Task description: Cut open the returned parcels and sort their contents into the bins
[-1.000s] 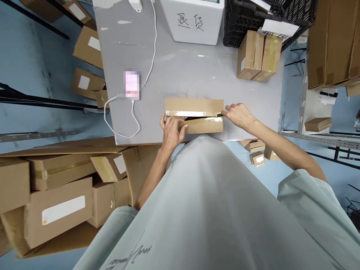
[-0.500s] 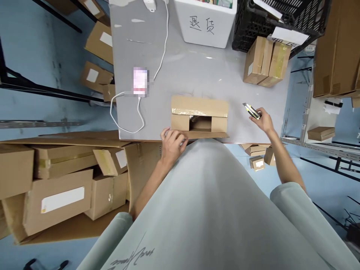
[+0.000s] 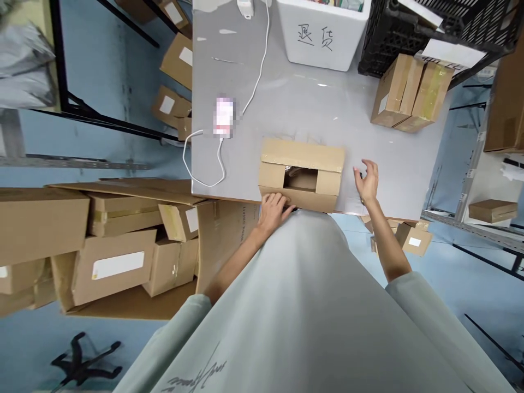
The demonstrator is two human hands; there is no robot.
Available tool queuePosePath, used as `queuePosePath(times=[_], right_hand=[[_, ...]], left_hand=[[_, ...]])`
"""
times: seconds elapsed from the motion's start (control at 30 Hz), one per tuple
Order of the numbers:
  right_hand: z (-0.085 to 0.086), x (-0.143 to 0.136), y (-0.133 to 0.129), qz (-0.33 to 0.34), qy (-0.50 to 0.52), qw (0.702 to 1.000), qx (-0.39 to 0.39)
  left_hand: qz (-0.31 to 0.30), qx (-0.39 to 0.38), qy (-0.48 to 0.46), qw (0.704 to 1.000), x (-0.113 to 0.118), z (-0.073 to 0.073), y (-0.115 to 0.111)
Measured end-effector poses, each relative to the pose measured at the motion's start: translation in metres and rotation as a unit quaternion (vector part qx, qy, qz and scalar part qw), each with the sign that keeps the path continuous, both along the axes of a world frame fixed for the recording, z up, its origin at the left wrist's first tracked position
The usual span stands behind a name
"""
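A small cardboard box (image 3: pixel 301 154) lies at the near edge of the grey table, its flaps parted so that a dark gap shows the inside. My left hand (image 3: pixel 275 212) grips the near flap at its left corner, fingers curled over the edge. To the right of the box, my right hand (image 3: pixel 367 183) hovers over or rests on the tabletop with thumb and fingers apart. A dark sliver of the utility knife (image 3: pixel 362 190) shows beside the right hand; most of it is hidden.
A white bin (image 3: pixel 323 41) and a black crate (image 3: pixel 393 38) stand at the back, with taped cartons (image 3: pixel 413 93) before the crate. A phone-like, blurred item (image 3: pixel 224 115) with a white cable (image 3: pixel 221 158) lies left. A large carton (image 3: pixel 223 234) of boxes stands left below the table.
My right hand has moved left toward the box and let go of the utility knife, its fingers spreading. The near flap has tilted up, with my left hand at it. The view has shifted.
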State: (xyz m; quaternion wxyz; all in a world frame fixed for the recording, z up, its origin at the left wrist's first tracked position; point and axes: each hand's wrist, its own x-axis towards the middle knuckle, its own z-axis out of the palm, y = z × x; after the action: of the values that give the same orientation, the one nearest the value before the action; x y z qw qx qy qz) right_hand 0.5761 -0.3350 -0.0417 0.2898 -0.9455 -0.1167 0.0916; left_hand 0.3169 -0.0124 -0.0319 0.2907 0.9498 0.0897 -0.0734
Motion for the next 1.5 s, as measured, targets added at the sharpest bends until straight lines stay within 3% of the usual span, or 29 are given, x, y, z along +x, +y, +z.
queuePosePath(times=[0.07, 0.13, 0.2, 0.27, 0.4, 0.57, 0.7, 0.8, 0.87, 0.93, 1.03, 1.1, 1.13, 1.2, 1.3, 1.4, 1.5], right_hand=[[0.017, 0.009, 0.03, 0.12, -0.033, 0.992, 0.039], [0.036, 0.017, 0.058, 0.227, -0.033, 0.973, 0.018], [0.053, 0.023, 0.076, 0.29, -0.025, 0.956, -0.02], [0.068, 0.03, 0.084, 0.308, -0.016, 0.95, -0.044], [0.079, 0.054, 0.085, 0.24, 0.019, 0.97, -0.04], [0.049, 0.09, 0.097, 0.045, 0.053, 0.997, -0.022], [0.033, 0.084, 0.11, -0.052, 0.093, 0.992, -0.065], [0.04, 0.06, 0.11, -0.028, 0.046, 0.996, -0.071], [0.046, 0.037, 0.111, 0.014, 0.024, 0.997, -0.076], [0.049, 0.012, 0.114, 0.045, 0.026, 0.995, -0.085], [0.044, -0.023, 0.125, 0.057, 0.055, 0.993, -0.088], [0.039, -0.036, 0.133, 0.047, 0.071, 0.993, -0.085], [0.037, -0.038, 0.136, 0.04, 0.077, 0.993, -0.081], [0.036, -0.036, 0.134, 0.032, 0.085, 0.993, -0.069], [0.042, -0.024, 0.114, 0.043, 0.098, 0.994, -0.016], [0.053, -0.018, 0.08, 0.02, 0.107, 0.992, 0.068], [0.061, -0.027, 0.047, -0.042, 0.107, 0.988, 0.1]], left_hand=[[0.046, -0.028, 0.008, 0.999, 0.007, 0.004, -0.001], [0.081, -0.046, 0.017, 0.995, 0.013, 0.008, -0.001], [0.097, -0.055, 0.02, 0.994, 0.019, 0.012, -0.001], [0.108, -0.067, 0.017, 0.992, 0.023, 0.016, -0.001], [0.175, -0.104, 0.024, 0.979, 0.029, 0.021, 0.005], [0.258, -0.021, -0.035, 0.965, 0.044, 0.022, 0.02], [0.243, 0.042, -0.097, 0.964, 0.059, 0.031, 0.027], [0.236, 0.001, -0.088, 0.968, 0.063, 0.04, 0.039], [0.269, -0.061, -0.085, 0.957, 0.063, 0.041, 0.056], [0.335, -0.133, -0.074, 0.93, 0.065, 0.035, 0.081], [0.449, -0.233, -0.022, 0.863, 0.071, 0.02, 0.117], [0.486, -0.239, 0.006, 0.841, 0.074, 0.012, 0.133], [0.483, -0.211, 0.004, 0.85, 0.075, 0.01, 0.137], [0.426, -0.118, -0.036, 0.896, 0.073, 0.01, 0.138], [0.251, -0.025, -0.104, 0.962, 0.074, 0.016, 0.13], [0.141, -0.024, -0.082, 0.986, 0.086, 0.022, 0.123], [0.123, -0.03, -0.012, 0.992, 0.103, 0.023, 0.121]])
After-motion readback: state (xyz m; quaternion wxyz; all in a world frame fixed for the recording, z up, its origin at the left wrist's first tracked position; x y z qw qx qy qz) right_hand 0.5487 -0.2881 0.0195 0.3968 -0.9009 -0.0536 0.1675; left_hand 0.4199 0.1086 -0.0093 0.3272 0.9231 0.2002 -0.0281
